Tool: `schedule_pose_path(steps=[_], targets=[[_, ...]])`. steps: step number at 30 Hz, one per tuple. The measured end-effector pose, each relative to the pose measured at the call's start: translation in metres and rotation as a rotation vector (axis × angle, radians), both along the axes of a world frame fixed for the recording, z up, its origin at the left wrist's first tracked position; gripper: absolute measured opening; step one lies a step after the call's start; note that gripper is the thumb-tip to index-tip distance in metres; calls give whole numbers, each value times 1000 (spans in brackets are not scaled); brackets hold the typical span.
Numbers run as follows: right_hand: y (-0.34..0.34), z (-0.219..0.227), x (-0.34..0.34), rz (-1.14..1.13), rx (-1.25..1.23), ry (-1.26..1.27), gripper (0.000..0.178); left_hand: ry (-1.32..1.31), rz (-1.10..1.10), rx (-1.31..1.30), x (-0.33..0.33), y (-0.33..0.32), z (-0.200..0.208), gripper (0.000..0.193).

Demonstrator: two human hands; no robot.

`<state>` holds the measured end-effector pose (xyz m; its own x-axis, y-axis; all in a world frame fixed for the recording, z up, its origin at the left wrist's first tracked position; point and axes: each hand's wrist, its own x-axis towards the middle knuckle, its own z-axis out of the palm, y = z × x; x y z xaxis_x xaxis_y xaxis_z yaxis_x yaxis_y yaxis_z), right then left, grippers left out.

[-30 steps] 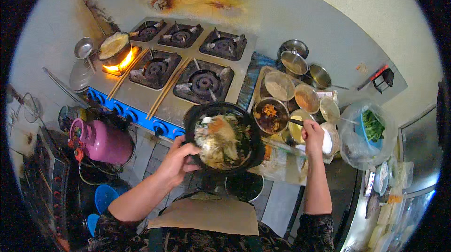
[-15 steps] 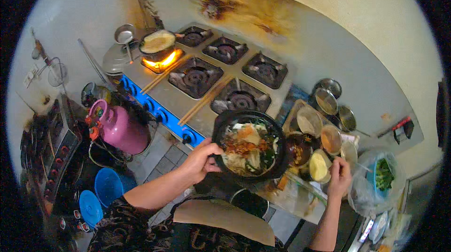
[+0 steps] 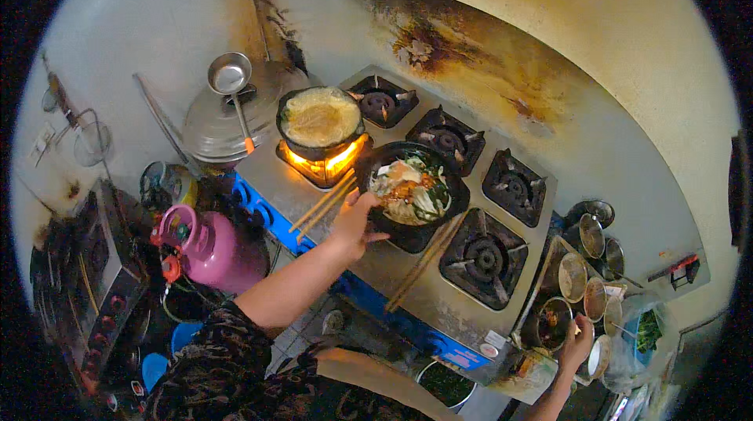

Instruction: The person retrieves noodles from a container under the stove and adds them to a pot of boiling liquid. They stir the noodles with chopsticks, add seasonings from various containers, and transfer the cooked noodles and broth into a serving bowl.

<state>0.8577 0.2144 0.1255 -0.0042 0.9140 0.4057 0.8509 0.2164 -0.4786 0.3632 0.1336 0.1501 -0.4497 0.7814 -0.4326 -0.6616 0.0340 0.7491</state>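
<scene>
My left hand [image 3: 357, 225] grips the near-left edge of a black stone-style cooking pot [image 3: 460, 200], holding it over the stove beside the lit burner. Inside lie noodles, dark green leaves, a white piece and a reddish-brown sauce. A second black pot [image 3: 290, 136], full of pale bubbling broth, stands on the flames [image 3: 345, 156] just left of it. Off to the right, my right hand [image 3: 579, 341] is closed with its fingertips together, above the seasoning bowls and nearest a dark bowl of reddish sauce [image 3: 554, 322]. What its fingers hold is too small to tell.
Unlit burners [image 3: 483, 258] and wooden chopsticks [image 3: 423, 264] occupy the steel stove [image 3: 384, 276]. A ladle [image 3: 231, 76] rests on a large lidded pot [image 3: 205, 135] at far left. A pink gas cylinder [image 3: 223, 252] stands below. Greens in a plastic bag [image 3: 647, 335] sit at right.
The view has shifted toward the stove. My left hand has carried the pot left, from the stove's front right to beside the lit burner. My right hand stays by the seasoning bowls.
</scene>
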Motion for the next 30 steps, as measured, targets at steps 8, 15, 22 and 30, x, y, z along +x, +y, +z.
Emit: schedule_pose_path(steps=[8, 15, 22, 30], targets=[[-58, 53, -142, 105, -196, 308, 15, 164, -103, -102, -28, 9, 9, 45], [-94, 59, -227, 420, -107, 162, 13, 1382, 325, -38, -131, -120, -23, 13], [-130, 43, -316, 871, -215, 150, 13, 1724, 105, -258, -177, -163, -68, 32], [-131, 27, -412, 1039, -98, 3, 25, 1258, 152, -505, -190, -151, -72, 30]])
